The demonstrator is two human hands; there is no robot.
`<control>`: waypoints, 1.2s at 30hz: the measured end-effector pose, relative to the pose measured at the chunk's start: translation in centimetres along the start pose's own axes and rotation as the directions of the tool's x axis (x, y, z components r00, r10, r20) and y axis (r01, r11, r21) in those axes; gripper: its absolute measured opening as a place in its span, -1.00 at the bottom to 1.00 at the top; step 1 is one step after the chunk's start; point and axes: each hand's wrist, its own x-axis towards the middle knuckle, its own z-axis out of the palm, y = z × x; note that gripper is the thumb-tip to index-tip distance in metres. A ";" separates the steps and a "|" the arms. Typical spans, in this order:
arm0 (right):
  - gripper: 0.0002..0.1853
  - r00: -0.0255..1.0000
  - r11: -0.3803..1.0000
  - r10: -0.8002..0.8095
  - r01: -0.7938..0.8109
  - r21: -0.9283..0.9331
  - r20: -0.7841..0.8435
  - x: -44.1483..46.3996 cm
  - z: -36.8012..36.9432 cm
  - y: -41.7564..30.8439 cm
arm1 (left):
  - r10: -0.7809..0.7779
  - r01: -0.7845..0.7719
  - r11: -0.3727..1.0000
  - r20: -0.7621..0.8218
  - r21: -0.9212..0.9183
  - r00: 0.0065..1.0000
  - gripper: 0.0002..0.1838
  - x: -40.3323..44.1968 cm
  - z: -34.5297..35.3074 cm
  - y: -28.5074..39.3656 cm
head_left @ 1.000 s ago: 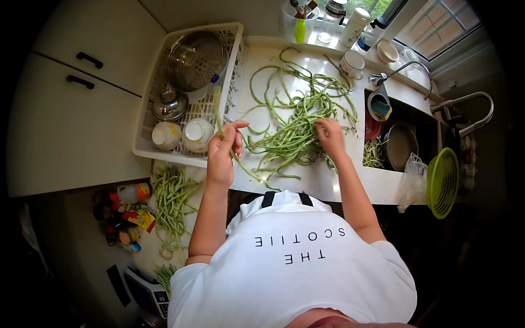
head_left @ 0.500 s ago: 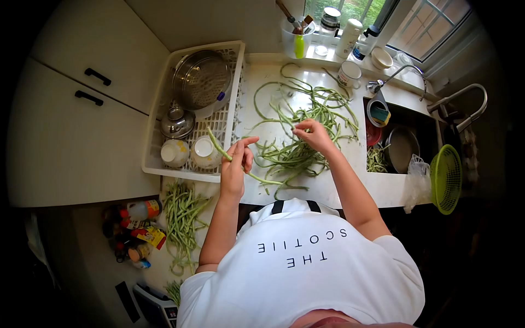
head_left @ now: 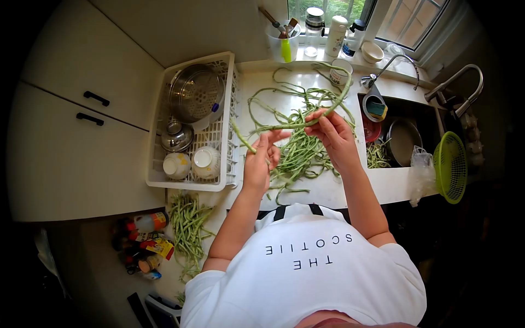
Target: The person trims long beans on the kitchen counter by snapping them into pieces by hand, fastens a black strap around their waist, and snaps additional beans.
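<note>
Thumb and fingers of my right hand [head_left: 334, 134] are closed on a long green bean [head_left: 348, 82]. Part of this bean loops up above the hand, and another part stretches left to the fingertips of my left hand [head_left: 263, 158]. A second long bean [head_left: 242, 138] sticks out between the thumb and fingers of my left hand, pointing up and left. Beneath both hands a tangled pile of long beans [head_left: 303, 153] spreads over the white counter [head_left: 260, 74]. Whether the left fingertips pinch the looped bean is unclear.
To the left stands a white dish rack [head_left: 229, 109] with a steamer pot [head_left: 197, 93], a lid and bowls. More beans [head_left: 188, 229] lie by several bottles [head_left: 145, 240]. The sink [head_left: 426, 128] at right holds a pan and bean pieces, with a green colander [head_left: 451, 167] beside it.
My right hand has lifted a long bean from the pile and brought it toward my left hand. The left hand has shifted slightly right, keeping its bean. The camera view has shifted a little.
</note>
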 end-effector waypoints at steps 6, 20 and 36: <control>-0.77 0.992 0.991 0.120 -0.121 0.059 0.024 -2.2 -0.4 1.6 | 0.178 -0.193 0.951 -0.081 -0.242 0.981 -0.68 0.1 -1.1 0.4; -0.83 0.982 0.928 0.188 -0.188 0.321 0.029 -2.9 -2.0 3.0 | 0.256 -0.262 0.960 -0.076 -0.100 0.964 -0.76 -1.5 -0.6 0.7; -0.78 0.965 0.923 -0.003 0.104 0.370 -0.263 -2.4 -7.2 -0.7 | 0.391 -0.481 0.876 -0.540 -0.030 0.745 -0.73 -1.3 -7.5 3.3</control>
